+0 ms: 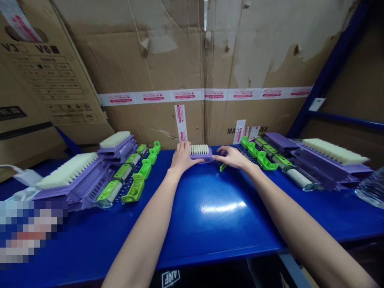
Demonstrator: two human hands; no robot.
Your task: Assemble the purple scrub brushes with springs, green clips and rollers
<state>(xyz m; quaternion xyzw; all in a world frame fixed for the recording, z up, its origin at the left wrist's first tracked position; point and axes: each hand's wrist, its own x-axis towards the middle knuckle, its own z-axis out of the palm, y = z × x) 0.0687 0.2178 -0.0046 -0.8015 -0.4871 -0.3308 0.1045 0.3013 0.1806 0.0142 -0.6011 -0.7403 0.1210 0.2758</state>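
Note:
In the middle of the blue shelf, near its back, lies a small purple part with a cream, ridged top (200, 150). My left hand (180, 158) grips its left end, thumb along the front and fingers behind. At the right end my right hand (233, 157) is curved with its fingers apart, its thumb at or very near the part. Below that hand a green piece (223, 167) shows, partly covered. Bright green clip-like strips (258, 154) lie to the right, and similar green strips (145, 170) lie to the left.
Purple parts with cream tops (70, 170) stand at the left, and another purple part (333, 154) at the right. Clear tubes with green and silver pieces (123, 174) lie beside them. Large cardboard boxes (168, 60) wall off the back. A blue post (330, 64) rises at right.

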